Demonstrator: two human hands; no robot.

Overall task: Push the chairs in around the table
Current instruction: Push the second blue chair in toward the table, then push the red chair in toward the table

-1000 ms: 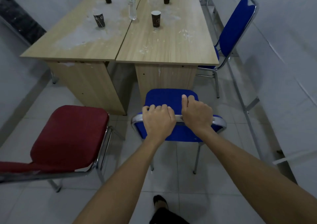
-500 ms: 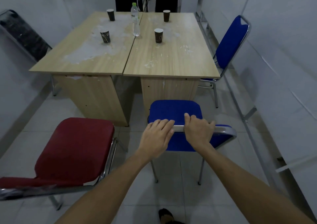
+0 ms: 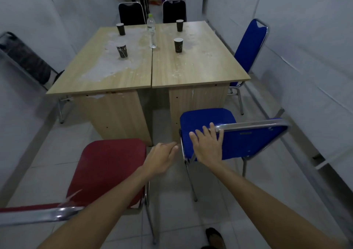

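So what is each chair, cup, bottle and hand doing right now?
Near blue chair: not pushed in, seat in front of the table.
Red chair: pulled out.
Side blue chair: seat partly under.
Paper cups: upright.
Bottle: upright, capped.
Right hand: flat on the near blue chair's backrest.
Left hand: holding nothing.

We find the table (image 3: 191, 71) in the upper centre of the frame, bearing four cups (image 3: 178, 45) and a bottle (image 3: 151, 33) between them. Two chairs (image 3: 131, 14) stand behind its far edge. A third chair (image 3: 250, 46) stands at its right side. In the lower frame, two further chairs sit before the near edge: one at lower left (image 3: 110, 170), one at centre right (image 3: 238, 140).
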